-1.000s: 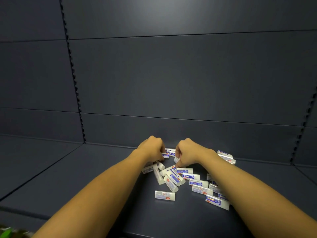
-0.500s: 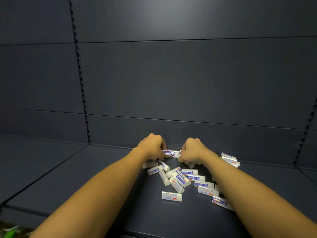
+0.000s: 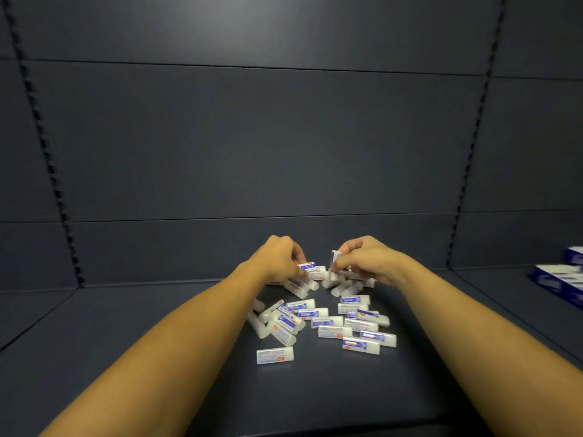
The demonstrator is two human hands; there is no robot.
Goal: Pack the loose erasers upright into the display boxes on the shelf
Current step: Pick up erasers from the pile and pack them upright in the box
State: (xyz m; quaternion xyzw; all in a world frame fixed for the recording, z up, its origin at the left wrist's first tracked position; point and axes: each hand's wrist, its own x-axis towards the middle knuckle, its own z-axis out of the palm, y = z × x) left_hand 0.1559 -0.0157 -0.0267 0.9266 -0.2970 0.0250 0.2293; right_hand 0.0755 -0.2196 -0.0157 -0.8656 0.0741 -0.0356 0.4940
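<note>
A: Where are the hands?

B: Both reach to the far edge of the eraser heap (image 3: pixel 318 316) on the shelf (image 3: pixel 126 326). The left hand (image 3: pixel 279 260) sits at about 11 o'clock from the heap's middle, fingers curled down, pinching a flat eraser (image 3: pixel 306 266) with a blue label that pokes out toward 3 o'clock.

A: And the right?

B: The right hand (image 3: pixel 366 258) is at about 1 o'clock from the heap's middle. Its thumb and fingertips grip an upright eraser (image 3: pixel 335 261), standing on end just above the erasers under it. More white pieces lie beneath that palm; whether the hand holds any of them too, I cannot tell.

A: How close are the 2 held erasers?

B: Near each other, with a small gap between them.

A: The rest of the erasers?

B: Loose and lying flat, scattered in front of the hands, labels pointing every way, many overlapping. 1 single eraser (image 3: pixel 275 355) lies apart at 6 o'clock of the heap, nearest the viewer.

A: Any display boxes?

B: At 3 o'clock, on the shelf's far right edge, blue-and-white boxes (image 3: pixel 558 277) are cut off by the frame and blurred. They are well apart from the heap. What is in them I cannot make out.

A: Behind it all?

B: A dark back panel (image 3: pixel 268 137) with slotted uprights at 9 and 3 o'clock.
</note>
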